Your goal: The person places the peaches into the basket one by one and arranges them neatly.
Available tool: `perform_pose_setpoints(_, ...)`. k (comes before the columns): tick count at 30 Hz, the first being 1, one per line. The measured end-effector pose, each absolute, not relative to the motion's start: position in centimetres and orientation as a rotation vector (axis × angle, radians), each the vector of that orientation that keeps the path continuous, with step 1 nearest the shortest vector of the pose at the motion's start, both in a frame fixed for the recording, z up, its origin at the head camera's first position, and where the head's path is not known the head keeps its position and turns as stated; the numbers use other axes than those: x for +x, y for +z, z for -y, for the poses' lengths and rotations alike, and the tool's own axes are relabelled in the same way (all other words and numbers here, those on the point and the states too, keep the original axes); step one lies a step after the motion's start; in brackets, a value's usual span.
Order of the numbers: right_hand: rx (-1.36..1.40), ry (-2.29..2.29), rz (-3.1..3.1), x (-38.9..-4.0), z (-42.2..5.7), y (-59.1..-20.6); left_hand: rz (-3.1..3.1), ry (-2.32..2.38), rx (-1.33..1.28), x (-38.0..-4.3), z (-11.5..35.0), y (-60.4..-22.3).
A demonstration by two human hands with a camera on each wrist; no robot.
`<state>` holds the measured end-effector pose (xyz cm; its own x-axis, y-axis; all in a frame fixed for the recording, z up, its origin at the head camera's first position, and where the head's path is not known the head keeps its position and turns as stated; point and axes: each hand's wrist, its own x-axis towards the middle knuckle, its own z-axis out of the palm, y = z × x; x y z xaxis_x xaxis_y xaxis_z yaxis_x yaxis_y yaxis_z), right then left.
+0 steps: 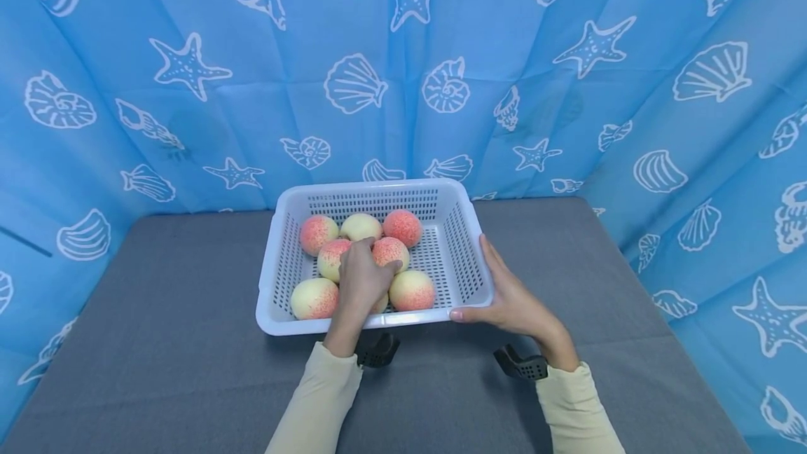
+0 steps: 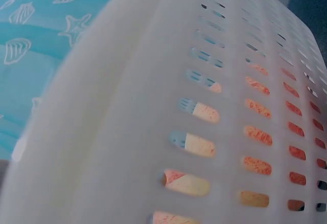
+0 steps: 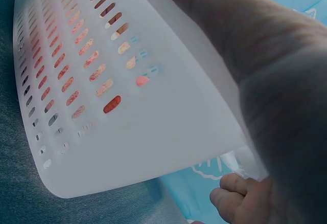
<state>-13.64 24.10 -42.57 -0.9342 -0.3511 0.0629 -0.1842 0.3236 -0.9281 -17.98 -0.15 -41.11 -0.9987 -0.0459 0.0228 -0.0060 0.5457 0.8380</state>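
Note:
Several red-and-cream peaches (image 1: 412,291) lie in a white slotted plastic basket (image 1: 469,251) on the table. My left hand (image 1: 362,275) reaches over the front rim, its thumb and fingers around a peach (image 1: 389,251) near the middle; its palm side is hidden. With the thumb on the front rim and the fingers along the right side, my right hand (image 1: 513,300) grips the basket's front right corner. In the right wrist view, curled fingers (image 3: 245,196) show beside the basket wall (image 3: 168,127). The basket's front wall (image 2: 127,106) fills the left wrist view, peaches showing through its slots.
A grey cloth (image 1: 189,370) covers the table. Behind and at the sides hangs a blue curtain (image 1: 265,104) with white shells and starfish; the basket's back edge stands close to it. Black wrist devices (image 1: 520,363) sit under both wrists.

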Motion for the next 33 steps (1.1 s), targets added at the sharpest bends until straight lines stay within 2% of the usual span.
perform_pose_setpoints(9,-0.49,-1.686,-2.418,-13.9,-24.0,-42.8,2.648,-1.572,0.069,-17.5,0.7,-41.0)
perform_pose_setpoints(17,-0.506,-1.673,-2.426,-14.1,-23.8,-43.1,2.443,-1.763,-0.066,-16.4,3.2,-40.8)
perform_pose_setpoints(25,-0.493,-1.626,-2.478,-14.1,-24.0,-42.9,2.307,-1.754,-0.028,-15.0,8.6,-39.0)
perform_pose_setpoints(33,-0.365,-1.51,-2.597,-13.4,-25.0,-42.3,2.311,-1.464,0.205,-14.3,15.7,-38.1)
